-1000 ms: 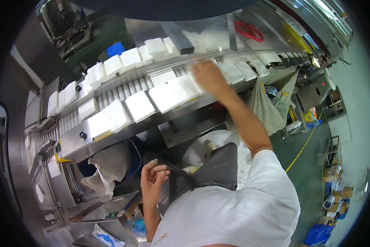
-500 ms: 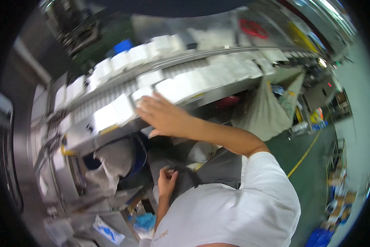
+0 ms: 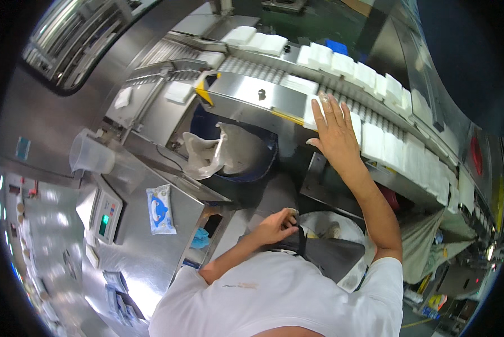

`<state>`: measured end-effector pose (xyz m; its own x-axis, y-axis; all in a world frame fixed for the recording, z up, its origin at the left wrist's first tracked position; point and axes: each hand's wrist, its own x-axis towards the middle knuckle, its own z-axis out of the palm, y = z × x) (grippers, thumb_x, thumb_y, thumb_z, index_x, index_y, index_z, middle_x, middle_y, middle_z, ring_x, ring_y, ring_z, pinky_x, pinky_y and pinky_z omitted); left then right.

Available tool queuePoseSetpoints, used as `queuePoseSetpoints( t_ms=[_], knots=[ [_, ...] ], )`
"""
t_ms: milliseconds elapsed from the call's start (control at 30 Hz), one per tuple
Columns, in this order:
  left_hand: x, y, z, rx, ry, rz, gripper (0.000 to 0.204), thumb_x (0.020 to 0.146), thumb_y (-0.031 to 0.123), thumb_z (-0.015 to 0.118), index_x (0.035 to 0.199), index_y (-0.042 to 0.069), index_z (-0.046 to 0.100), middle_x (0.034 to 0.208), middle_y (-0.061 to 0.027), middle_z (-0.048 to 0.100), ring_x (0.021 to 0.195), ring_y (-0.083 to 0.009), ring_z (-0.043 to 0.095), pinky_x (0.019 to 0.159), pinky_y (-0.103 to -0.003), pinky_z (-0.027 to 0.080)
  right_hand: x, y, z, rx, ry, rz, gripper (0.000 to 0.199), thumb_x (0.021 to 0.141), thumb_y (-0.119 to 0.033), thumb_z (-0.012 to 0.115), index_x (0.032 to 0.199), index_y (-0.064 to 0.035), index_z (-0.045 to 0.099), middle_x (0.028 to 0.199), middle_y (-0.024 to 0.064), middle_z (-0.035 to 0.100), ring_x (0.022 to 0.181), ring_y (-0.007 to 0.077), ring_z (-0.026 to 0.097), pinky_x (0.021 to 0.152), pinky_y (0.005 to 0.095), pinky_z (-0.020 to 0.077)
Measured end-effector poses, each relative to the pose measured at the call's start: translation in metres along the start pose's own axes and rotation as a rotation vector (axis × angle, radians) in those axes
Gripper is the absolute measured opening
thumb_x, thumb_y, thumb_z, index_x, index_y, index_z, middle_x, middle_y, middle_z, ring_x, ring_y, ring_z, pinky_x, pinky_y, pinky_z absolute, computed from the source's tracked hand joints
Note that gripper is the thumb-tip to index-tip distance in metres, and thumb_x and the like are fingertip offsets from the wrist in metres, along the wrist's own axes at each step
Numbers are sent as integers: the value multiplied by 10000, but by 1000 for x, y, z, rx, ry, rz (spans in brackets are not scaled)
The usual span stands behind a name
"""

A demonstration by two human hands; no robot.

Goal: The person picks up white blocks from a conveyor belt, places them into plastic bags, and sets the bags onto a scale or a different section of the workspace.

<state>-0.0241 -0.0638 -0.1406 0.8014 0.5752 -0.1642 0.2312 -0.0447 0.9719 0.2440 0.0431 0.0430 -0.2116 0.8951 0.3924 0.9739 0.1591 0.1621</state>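
My right hand (image 3: 337, 132) lies flat with its fingers spread over a row of white folded tissue-like stacks (image 3: 372, 140) on a metal ledge. Its fingertips touch or hover just above a stack at the row's near end; which, I cannot tell. Above my lap, my left hand (image 3: 275, 226) is loosely curled, thumb apart from the fingers, and nothing shows in it. A slatted conveyor (image 3: 252, 68) runs behind the row, with a flat white stack (image 3: 299, 84) on it. Beyond it stands another row of white stacks (image 3: 342, 64).
Below the ledge stands a dark blue bin (image 3: 266, 163) with a pale liner bag (image 3: 229, 149). A steel table (image 3: 145, 264) at left holds a scale (image 3: 104, 216), a clear plastic jug (image 3: 92, 154) and a blue-and-white packet (image 3: 161, 209). A grey-green cloth bag (image 3: 431, 253) hangs at right.
My view has swung to the left, bringing the steel table and scale into sight. My right hand stays at the row of stacks, and my left hand stays over my lap.
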Motion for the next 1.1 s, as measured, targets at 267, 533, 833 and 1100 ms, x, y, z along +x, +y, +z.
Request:
queuePoseSetpoints(
  t_ms=[267,533,833,1100],
  knots=[
    [-28,49,-16,-15,7,13,515,963,129,752,1400,21,501,1171,-116,687,1043,-175,688,894,-316,595,1,-10,46,-43,22,30,674,881,-175,728,1461,67,486,1488,237,535,1439,380,472,1234,493,336],
    [-6,86,-36,-422,346,279,602,965,145,720,1486,68,429,1388,-130,619,1248,-255,619,1089,-428,490,-42,-42,-35,448,269,-64,393,938,-114,632,1303,29,600,1201,243,676,1130,387,663,973,495,527],
    [26,149,-18,-730,196,166,718,878,287,865,1410,-23,496,1366,-151,614,1252,-263,622,1106,-407,482,-137,-39,-94,1464,-165,395,268,1085,-239,540,1176,4,475,1043,239,672,953,317,670,831,427,515],
    [28,132,-5,-537,283,153,369,925,107,810,1226,1,625,1140,-85,704,1006,-156,675,907,-296,545,-173,-70,-76,1125,-77,562,454,1003,-216,654,1356,18,489,1200,241,669,1126,428,651,937,474,511]
  ],
)
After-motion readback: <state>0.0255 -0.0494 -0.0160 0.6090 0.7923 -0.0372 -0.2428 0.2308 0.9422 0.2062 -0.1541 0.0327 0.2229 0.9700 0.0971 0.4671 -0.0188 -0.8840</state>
